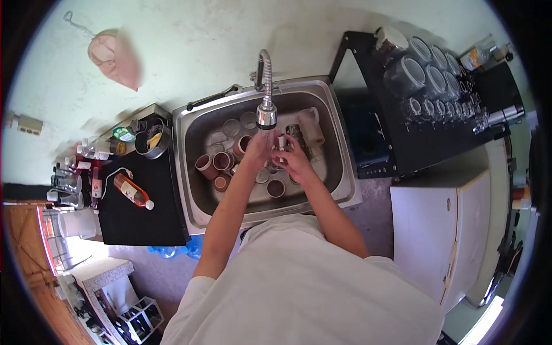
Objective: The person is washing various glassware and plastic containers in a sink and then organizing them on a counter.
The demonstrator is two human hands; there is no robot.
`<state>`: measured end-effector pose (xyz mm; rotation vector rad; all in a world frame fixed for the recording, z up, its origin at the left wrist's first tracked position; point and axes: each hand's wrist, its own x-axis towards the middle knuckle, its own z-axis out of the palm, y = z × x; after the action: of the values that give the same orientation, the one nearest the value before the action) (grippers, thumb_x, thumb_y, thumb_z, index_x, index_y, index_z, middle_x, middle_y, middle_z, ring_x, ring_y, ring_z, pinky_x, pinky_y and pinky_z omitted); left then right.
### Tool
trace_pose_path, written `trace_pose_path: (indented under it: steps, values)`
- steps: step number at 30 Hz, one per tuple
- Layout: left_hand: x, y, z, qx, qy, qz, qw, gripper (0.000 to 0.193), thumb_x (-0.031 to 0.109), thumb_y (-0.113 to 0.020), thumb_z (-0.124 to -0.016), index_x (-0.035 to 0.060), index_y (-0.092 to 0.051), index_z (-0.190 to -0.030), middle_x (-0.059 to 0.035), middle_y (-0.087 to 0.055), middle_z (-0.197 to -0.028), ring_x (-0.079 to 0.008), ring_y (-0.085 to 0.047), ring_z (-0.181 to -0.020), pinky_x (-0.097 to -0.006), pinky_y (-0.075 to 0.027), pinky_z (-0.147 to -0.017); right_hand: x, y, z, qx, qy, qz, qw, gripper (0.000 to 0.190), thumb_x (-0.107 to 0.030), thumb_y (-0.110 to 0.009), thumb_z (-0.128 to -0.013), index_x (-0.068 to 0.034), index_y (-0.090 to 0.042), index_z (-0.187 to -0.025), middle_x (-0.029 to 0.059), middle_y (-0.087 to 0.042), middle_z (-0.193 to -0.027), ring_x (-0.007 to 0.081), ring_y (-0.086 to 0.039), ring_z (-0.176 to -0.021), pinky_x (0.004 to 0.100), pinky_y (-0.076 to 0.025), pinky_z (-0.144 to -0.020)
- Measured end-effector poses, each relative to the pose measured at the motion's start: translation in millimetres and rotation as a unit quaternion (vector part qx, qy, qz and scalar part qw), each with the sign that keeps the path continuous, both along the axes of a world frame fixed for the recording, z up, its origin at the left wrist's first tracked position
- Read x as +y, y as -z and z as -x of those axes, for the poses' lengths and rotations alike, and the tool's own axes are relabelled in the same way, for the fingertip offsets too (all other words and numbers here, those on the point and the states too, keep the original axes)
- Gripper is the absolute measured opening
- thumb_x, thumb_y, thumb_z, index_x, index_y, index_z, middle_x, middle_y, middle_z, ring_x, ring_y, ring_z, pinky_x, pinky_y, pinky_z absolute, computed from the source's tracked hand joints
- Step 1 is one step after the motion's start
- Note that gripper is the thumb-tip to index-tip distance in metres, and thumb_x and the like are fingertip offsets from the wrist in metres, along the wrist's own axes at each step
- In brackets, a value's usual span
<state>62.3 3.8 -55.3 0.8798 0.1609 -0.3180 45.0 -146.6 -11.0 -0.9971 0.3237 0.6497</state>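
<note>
Under the chrome spring-neck faucet (267, 113), my two hands are close together over the stainless steel sink (267, 208). My right hand (293, 158) holds a small metal item (282, 142), whose exact kind I cannot tell. Touching or just beside it is my left hand (258, 148), with its fingers partly hidden by the running water. Several reddish-brown cups (206, 166) lie at the sink's left, and another cup (276, 188) stands below my hands. Clear glasses (231, 127) sit at the back left. A clear plastic pitcher (308, 123) lies at the right.
Left of the sink, a black counter (142, 224) bears a bottle of orange-red liquid (133, 191) and a round metal container (153, 138). On the right, a black shelf (414, 148) holds several glass jars (404, 77). A white chest-like appliance (424, 233) stands below it.
</note>
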Motion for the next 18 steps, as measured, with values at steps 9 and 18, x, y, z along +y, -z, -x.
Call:
trace_pose_path:
  steps: [9, 18]
  values:
    - [9.6, -21.1, 67.6, 0.161, -0.062, -0.057, 0.983, 0.036, 0.043, -0.046, -0.088, 0.0162, -0.052, -0.112, 0.0015, -0.053, -0.107, -0.016, -0.051, -0.098, -0.0412, -0.041, -0.083, 22.1, -3.7, -4.4, 0.032, -0.02, -0.08, 0.996, 0.031, -0.008, -0.06, -0.083, -0.006, -0.048, -0.111, 0.0054, -0.057, -0.099, 0.0121, -0.057, -0.086, 0.0265, -0.048, -0.065]
    - [-5.5, -19.6, 42.3, 0.194, -0.075, 0.022, 0.978, 0.035, 0.039, -0.041, -0.092, 0.0116, -0.052, -0.111, -0.003, -0.058, -0.101, -0.0161, -0.054, -0.094, -0.0351, -0.044, -0.078, 27.2, -14.6, -10.9, -0.297, -0.12, 0.375, 0.87, 0.034, -0.03, -0.063, -0.08, -0.002, -0.058, -0.097, 0.0125, -0.065, -0.08, 0.0215, -0.065, -0.069, 0.0325, -0.052, -0.059]
